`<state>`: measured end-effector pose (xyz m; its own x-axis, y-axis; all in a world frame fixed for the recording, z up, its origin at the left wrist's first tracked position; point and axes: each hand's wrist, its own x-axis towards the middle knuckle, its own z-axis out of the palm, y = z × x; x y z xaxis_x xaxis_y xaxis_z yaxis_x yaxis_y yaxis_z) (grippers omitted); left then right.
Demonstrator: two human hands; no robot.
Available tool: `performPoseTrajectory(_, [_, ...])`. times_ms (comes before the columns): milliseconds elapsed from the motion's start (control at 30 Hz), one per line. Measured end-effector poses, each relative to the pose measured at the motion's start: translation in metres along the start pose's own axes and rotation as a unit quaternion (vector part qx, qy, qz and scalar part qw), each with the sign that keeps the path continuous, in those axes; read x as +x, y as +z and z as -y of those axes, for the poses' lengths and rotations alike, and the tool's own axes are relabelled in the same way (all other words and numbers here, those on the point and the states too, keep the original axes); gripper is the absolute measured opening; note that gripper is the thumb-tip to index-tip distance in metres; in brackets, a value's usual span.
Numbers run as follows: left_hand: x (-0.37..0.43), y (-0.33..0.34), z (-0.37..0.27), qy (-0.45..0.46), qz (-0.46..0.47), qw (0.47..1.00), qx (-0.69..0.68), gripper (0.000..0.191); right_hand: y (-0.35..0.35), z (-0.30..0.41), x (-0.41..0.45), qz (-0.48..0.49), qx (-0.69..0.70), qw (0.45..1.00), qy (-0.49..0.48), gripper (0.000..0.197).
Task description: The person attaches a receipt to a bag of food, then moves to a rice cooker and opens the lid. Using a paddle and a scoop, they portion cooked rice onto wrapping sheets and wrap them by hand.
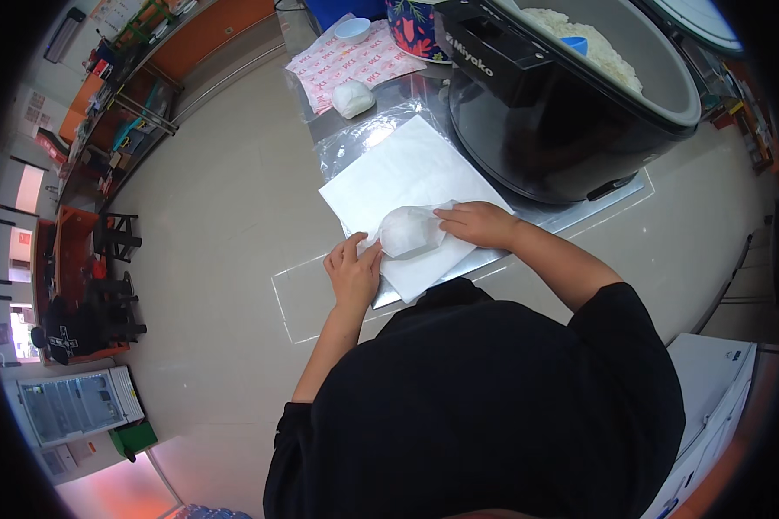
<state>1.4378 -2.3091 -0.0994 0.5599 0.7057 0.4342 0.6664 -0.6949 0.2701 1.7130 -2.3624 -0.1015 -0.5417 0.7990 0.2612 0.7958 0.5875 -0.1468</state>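
Note:
A white paper-wrapped bundle [410,232] lies on a stack of white paper sheets [408,172] at the near edge of a metal table. My left hand [356,269] pinches the gathered paper at the bundle's left end. On the opposite end, my right hand [477,224] holds the paper with its fingertips. What is inside the wrap is hidden. Farther up the table sits a second white wrapped bundle [353,99], beside pink-and-white printed paper [370,58]. A large black Miyako rice cooker [558,143] stands open at the right, with cooked rice [597,48] inside.
A light-blue small bowl [352,30] rests on the printed paper, near a floral-patterned container [415,29]. A blue utensil [575,45] sticks out of the rice. Clear plastic [344,146] lies under the sheets. Far left, a person [71,331] is near black stools [118,237].

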Motion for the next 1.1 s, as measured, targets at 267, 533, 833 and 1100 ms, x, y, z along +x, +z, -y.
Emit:
performPoseTrajectory(267, [0.002,0.012,0.005,0.015,0.034,0.998,-0.058,0.008,-0.017,-0.036,0.07,0.212,0.312,0.898,0.227,0.012])
performPoseTrajectory(533, [0.001,0.014,0.002,0.017,-0.006,0.996,-0.088,0.012,-0.005,0.039,0.066,0.07,-0.051,0.959,0.271,0.019])
performPoseTrajectory(833, [-0.001,0.013,0.004,0.039,-0.087,0.987,-0.129,0.019,0.009,0.072,0.063,-0.026,0.381,0.858,0.344,0.086])
performPoseTrajectory(1100, [0.079,-0.098,-0.029,0.199,-0.233,0.946,-0.103,0.025,-0.088,0.075,0.104,-0.146,0.852,0.44,0.242,0.055])
